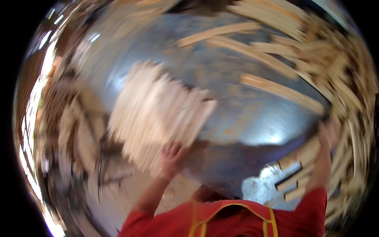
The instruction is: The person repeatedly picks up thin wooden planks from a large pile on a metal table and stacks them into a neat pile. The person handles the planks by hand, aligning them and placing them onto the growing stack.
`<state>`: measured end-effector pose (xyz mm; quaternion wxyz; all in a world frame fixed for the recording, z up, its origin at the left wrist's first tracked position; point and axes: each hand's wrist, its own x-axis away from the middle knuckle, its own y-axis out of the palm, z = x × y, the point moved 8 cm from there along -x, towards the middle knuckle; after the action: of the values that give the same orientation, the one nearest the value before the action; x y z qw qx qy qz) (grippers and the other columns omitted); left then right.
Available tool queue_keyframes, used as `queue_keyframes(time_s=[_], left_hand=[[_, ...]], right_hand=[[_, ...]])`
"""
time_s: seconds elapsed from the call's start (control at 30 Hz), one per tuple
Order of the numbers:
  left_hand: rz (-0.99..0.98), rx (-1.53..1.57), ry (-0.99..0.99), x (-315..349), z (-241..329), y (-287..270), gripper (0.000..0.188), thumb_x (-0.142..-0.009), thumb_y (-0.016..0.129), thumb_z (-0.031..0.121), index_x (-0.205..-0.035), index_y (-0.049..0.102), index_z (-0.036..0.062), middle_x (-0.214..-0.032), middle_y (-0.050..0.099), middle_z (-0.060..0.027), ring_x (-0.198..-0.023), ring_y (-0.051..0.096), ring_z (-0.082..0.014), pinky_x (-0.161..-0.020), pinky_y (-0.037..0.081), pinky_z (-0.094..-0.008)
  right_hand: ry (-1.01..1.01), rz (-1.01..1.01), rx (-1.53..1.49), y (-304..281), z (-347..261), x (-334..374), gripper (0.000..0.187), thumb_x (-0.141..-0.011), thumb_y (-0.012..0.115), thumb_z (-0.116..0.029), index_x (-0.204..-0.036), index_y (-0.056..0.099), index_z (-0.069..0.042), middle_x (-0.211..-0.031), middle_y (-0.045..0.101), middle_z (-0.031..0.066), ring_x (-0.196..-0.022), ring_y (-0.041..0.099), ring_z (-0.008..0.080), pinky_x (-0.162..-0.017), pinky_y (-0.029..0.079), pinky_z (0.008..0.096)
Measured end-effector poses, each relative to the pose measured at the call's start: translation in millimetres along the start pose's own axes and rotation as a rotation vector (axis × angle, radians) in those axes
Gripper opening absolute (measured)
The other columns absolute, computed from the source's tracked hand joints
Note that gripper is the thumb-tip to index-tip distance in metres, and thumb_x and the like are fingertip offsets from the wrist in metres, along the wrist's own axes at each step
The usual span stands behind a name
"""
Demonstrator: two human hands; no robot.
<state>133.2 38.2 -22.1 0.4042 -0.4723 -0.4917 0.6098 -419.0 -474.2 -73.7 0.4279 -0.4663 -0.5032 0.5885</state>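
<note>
A row of pale wooden slats [158,106] lies side by side on the metal tabletop [221,122], left of the middle. The ends of the slats make a jagged edge. My left hand [172,157] rests on their near right end, its fingers apart and lying on the wood. Out to the right, my right hand [329,133] reaches to the table's edge beside a heap of loose wooden strips [347,83]. Motion blurs that hand, so its fingers and anything in them cannot be made out.
Single strips lie on the table at the far right, among them one wooden strip [282,93]. More boards [272,15] are stacked at the far edge. A whitish, crumpled-looking patch [260,185] is near my body, with short wood pieces [302,181] beside it. Blurred clutter fills the left.
</note>
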Motion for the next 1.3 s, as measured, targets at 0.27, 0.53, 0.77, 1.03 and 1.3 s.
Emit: queue_keyframes(time_s=[0.27,0.53,0.77,1.03,1.3], left_hand=[[0.143,0.100,0.052,0.5,2.3,-23.8,0.052,-0.070,0.073,0.019,-0.123,0.071,0.0189,-0.126,0.066,-0.0052,-0.121,0.063,-0.0298,-0.103,0.048,-0.0503],[0.029,0.290,-0.047,15.3,-15.3,-0.8,0.068,-0.072,0.083,0.033,-0.135,0.064,0.0184,-0.145,0.058,-0.0085,-0.143,0.050,-0.0338,-0.121,0.038,-0.0552],[0.194,0.344,-0.660,74.6,-197.4,-3.9,0.059,-0.097,0.069,0.051,-0.142,0.066,0.0115,-0.152,0.058,-0.0153,-0.143,0.051,-0.0373,-0.117,0.041,-0.0507],[0.569,1.284,-1.543,215.4,-480.6,90.7,0.069,-0.102,0.058,0.065,-0.120,0.079,0.0016,-0.117,0.076,-0.0130,-0.106,0.065,-0.0304,-0.094,0.051,-0.0411],[0.092,1.584,-1.199,142.3,-509.0,-29.1,0.046,-0.097,0.076,0.062,-0.099,0.070,0.0164,-0.085,0.071,0.0024,-0.067,0.060,-0.0117,-0.065,0.050,-0.0333]], right_hand=[[0.286,-0.278,-1.077,-14.1,-51.3,128.1,0.069,-0.107,0.063,-0.024,-0.168,0.038,-0.005,-0.154,0.055,0.0195,-0.132,0.059,0.0362,-0.112,0.048,0.0429],[0.067,-0.532,-1.579,54.7,-371.6,281.2,0.061,-0.102,0.072,-0.028,-0.153,0.048,-0.005,-0.103,0.062,0.0038,-0.082,0.062,0.0165,-0.071,0.055,0.0335],[-0.167,-1.136,-1.343,-42.7,-512.3,350.1,0.052,-0.101,0.069,-0.012,-0.151,0.054,-0.007,-0.085,0.053,-0.0054,-0.067,0.048,0.0051,-0.056,0.039,0.0225],[0.028,-1.045,-1.180,-11.1,-461.1,384.0,0.069,-0.098,0.074,-0.015,-0.158,0.046,0.004,-0.091,0.063,0.0011,-0.071,0.055,0.0105,-0.062,0.045,0.0267],[0.080,-0.920,-0.994,-21.3,-453.7,404.1,0.063,-0.096,0.068,-0.028,-0.149,0.058,0.004,-0.128,0.073,0.0149,-0.119,0.068,0.0237,-0.105,0.052,0.0351]])
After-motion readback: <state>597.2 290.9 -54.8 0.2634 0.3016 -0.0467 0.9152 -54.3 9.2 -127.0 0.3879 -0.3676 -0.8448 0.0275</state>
